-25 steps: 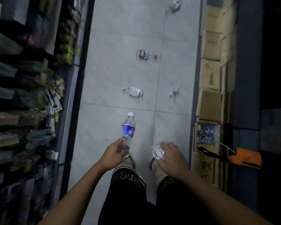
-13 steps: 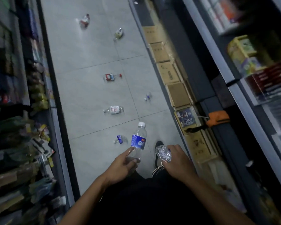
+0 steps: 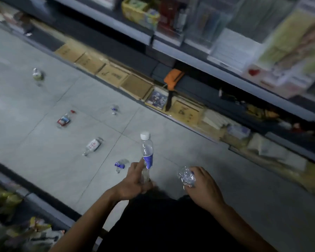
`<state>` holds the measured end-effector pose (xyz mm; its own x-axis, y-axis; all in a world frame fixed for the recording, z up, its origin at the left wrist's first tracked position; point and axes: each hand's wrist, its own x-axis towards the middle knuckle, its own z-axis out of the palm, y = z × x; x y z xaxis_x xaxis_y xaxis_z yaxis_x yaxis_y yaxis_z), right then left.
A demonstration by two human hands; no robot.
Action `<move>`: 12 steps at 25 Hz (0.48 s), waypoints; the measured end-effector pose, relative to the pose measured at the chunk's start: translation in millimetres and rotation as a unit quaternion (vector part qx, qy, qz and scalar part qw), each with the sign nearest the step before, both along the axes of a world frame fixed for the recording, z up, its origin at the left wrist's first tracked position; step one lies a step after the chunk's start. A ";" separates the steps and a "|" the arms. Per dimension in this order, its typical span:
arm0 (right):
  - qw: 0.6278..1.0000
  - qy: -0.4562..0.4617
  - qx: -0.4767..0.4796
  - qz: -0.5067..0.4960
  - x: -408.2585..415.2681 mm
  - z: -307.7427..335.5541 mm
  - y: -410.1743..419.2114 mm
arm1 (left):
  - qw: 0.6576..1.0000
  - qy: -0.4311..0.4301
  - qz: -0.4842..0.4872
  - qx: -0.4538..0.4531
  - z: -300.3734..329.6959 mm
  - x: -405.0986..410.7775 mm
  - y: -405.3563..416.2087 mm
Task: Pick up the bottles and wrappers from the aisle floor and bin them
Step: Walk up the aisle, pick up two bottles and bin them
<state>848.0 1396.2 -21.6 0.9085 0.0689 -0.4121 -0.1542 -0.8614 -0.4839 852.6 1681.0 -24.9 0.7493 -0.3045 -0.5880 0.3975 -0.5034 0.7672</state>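
Along the aisle floor (image 3: 44, 157), scattered bottles (image 3: 93, 145), left hand (image 3: 133, 184) gripping water bottle (image 3: 147, 151), right hand (image 3: 202, 186) clutching crumpled wrapper (image 3: 185, 176)

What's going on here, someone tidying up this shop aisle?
Yes. A person stands in the aisle with litter in both hands: the left hand grips an upright blue-labelled water bottle, and the right hand holds a crushed clear bottle. Several more bottles and wrappers, such as a red-labelled bottle, lie on the tiled floor. No bin is in view.
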 end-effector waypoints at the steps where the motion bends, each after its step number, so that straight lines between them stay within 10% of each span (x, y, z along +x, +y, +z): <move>1: 0.999 -0.001 0.002 -0.036 -16.5 -0.7 -17.6 | 1.000 -0.008 -0.007 0.016 2.2 2.5 -17.1; 12: 0.898 0.017 0.027 -0.440 -281.7 -11.4 -227.6 | 0.923 -0.121 -0.322 0.171 35.1 -28.6 -327.9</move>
<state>566.4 1168.6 -33.0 0.6080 -0.6480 -0.4587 -0.7788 -0.3747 -0.5030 823.9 1353.1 10.2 0.6006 -0.5597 -0.5710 -0.2307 -0.8050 0.5465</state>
